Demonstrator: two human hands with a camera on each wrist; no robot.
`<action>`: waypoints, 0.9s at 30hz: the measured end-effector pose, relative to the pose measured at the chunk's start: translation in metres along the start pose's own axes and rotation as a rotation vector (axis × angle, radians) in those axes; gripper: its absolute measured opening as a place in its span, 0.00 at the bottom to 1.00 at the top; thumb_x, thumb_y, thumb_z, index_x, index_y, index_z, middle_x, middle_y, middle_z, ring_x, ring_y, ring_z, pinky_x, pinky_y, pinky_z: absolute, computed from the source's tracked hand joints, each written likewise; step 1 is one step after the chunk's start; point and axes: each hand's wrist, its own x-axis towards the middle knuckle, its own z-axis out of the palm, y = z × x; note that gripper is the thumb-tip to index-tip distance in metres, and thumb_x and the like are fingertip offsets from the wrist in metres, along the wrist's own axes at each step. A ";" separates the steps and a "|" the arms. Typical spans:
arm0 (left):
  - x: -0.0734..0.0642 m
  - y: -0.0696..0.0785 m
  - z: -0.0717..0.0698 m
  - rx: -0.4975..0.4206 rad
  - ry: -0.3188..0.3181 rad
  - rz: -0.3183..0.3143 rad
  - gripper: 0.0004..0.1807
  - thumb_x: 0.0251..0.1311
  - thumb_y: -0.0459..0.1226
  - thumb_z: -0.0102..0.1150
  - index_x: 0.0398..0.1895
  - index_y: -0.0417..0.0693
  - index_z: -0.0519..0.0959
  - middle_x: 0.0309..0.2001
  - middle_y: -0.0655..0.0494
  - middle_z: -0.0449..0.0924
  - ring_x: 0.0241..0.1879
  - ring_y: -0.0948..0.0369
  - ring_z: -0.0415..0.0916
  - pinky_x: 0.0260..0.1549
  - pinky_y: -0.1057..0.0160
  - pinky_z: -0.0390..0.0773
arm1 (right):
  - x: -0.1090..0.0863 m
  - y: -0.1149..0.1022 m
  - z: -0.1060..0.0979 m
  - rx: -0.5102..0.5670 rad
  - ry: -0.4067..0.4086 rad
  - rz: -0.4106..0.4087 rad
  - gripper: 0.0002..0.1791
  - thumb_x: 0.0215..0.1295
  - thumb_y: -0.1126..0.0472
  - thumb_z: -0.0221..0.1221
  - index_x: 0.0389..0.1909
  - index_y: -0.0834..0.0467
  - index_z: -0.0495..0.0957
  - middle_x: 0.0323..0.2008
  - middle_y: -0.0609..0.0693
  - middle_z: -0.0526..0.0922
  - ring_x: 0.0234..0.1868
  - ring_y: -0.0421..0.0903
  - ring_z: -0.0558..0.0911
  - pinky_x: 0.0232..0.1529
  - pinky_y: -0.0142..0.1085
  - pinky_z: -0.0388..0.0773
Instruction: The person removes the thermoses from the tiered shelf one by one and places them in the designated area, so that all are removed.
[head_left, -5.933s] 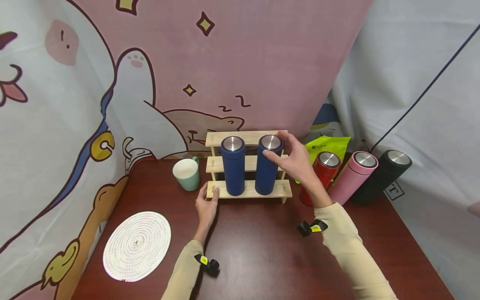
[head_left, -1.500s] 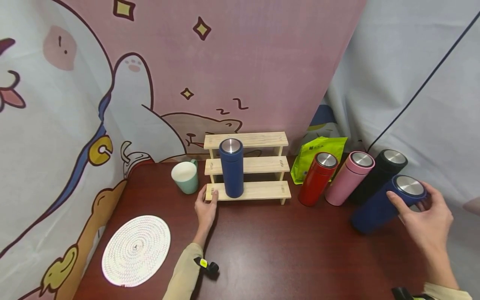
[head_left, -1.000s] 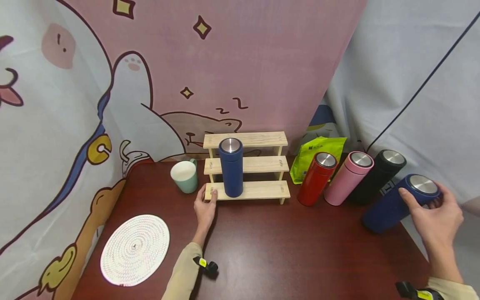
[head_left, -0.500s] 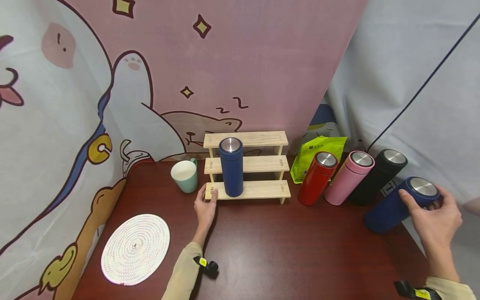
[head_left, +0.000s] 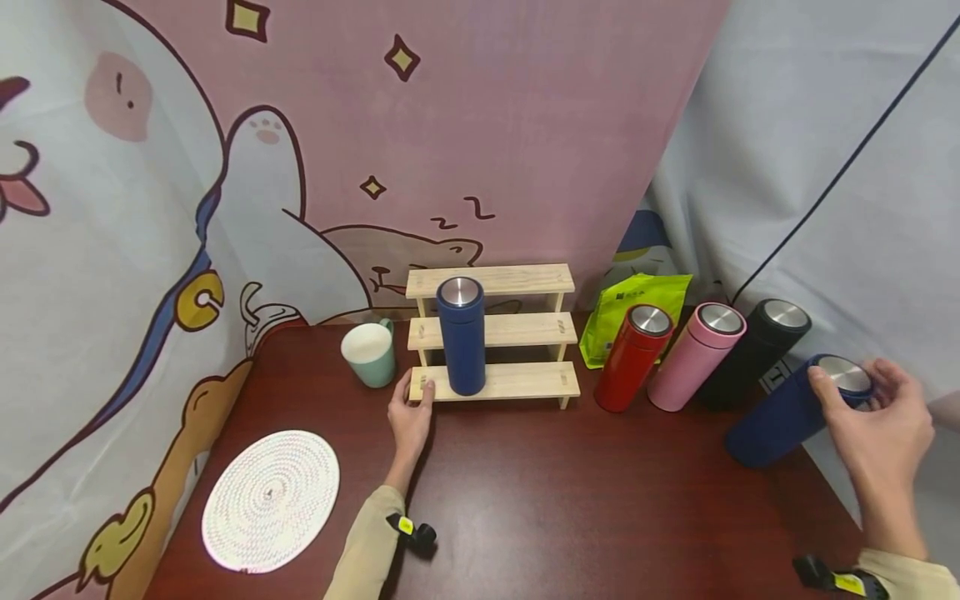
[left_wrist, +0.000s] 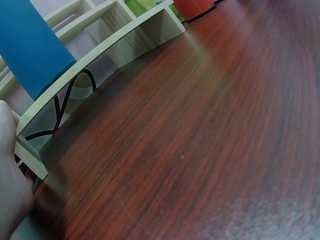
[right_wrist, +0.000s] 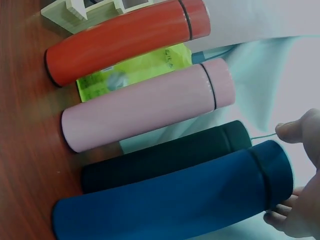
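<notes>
At the right end of the table a dark blue thermos bottle (head_left: pixel 787 417) with a steel-topped lid stands upright. My right hand (head_left: pixel 881 417) is around its lid, thumb and fingers spread. In the right wrist view the thumb stands apart from the blue bottle (right_wrist: pixel 170 200), while the fingertips lie right at the lid's lower side. My left hand (head_left: pixel 410 421) grips the left end of the lowest step of a three-tier wooden rack (head_left: pixel 525 382). On that step stands a second blue thermos bottle (head_left: pixel 462 342); its lower part shows in the left wrist view.
Red (head_left: pixel 633 358), pink (head_left: pixel 696 358) and black (head_left: pixel 753 354) thermos bottles stand in a row between rack and right hand. Behind the red one is a lime-green pouch (head_left: pixel 600 329). A mint mug (head_left: pixel 372 362) stands left of the rack, a round woven mat (head_left: pixel 272 500) nearer.
One blue bottle has gone from the rack to the table's right end in my right hand. Just now the right thumb and fingers have loosened from its lid. The left hand has stayed put.
</notes>
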 end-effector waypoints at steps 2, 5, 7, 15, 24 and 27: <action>0.000 0.000 0.000 0.001 0.001 0.002 0.30 0.64 0.40 0.68 0.69 0.45 0.74 0.65 0.43 0.78 0.64 0.53 0.74 0.56 0.50 0.77 | 0.000 -0.007 -0.001 0.006 0.016 -0.035 0.38 0.69 0.51 0.62 0.76 0.54 0.61 0.73 0.55 0.69 0.75 0.44 0.67 0.76 0.33 0.57; 0.000 0.001 0.000 0.006 0.003 0.002 0.30 0.64 0.40 0.68 0.69 0.46 0.75 0.64 0.44 0.79 0.61 0.54 0.76 0.51 0.61 0.78 | 0.001 -0.018 -0.005 -0.002 0.018 -0.078 0.38 0.70 0.54 0.62 0.77 0.55 0.59 0.74 0.55 0.68 0.76 0.51 0.64 0.77 0.37 0.55; 0.000 0.000 0.000 0.006 0.003 0.001 0.30 0.64 0.40 0.68 0.69 0.46 0.75 0.64 0.44 0.79 0.61 0.54 0.76 0.50 0.62 0.77 | 0.004 -0.023 -0.006 0.005 0.020 -0.100 0.38 0.69 0.54 0.62 0.76 0.54 0.60 0.74 0.55 0.69 0.76 0.51 0.65 0.77 0.35 0.55; -0.001 0.001 0.000 -0.012 0.000 -0.006 0.30 0.64 0.40 0.68 0.68 0.45 0.75 0.64 0.42 0.78 0.63 0.51 0.75 0.56 0.49 0.77 | 0.004 -0.045 0.002 0.067 0.003 -0.203 0.37 0.66 0.56 0.65 0.74 0.53 0.64 0.71 0.55 0.73 0.74 0.50 0.69 0.74 0.29 0.58; 0.001 -0.002 0.001 -0.005 0.005 -0.002 0.30 0.64 0.40 0.68 0.69 0.45 0.74 0.64 0.43 0.78 0.64 0.53 0.75 0.57 0.50 0.76 | -0.001 -0.077 0.021 0.228 -0.048 -0.234 0.35 0.62 0.54 0.69 0.70 0.51 0.70 0.65 0.50 0.79 0.66 0.36 0.75 0.70 0.27 0.64; 0.001 -0.002 0.001 -0.002 0.007 -0.003 0.29 0.64 0.40 0.68 0.68 0.46 0.75 0.63 0.44 0.80 0.60 0.54 0.77 0.53 0.54 0.78 | -0.004 -0.087 0.027 0.269 -0.072 -0.247 0.35 0.62 0.54 0.69 0.70 0.53 0.70 0.65 0.52 0.78 0.66 0.38 0.75 0.71 0.29 0.65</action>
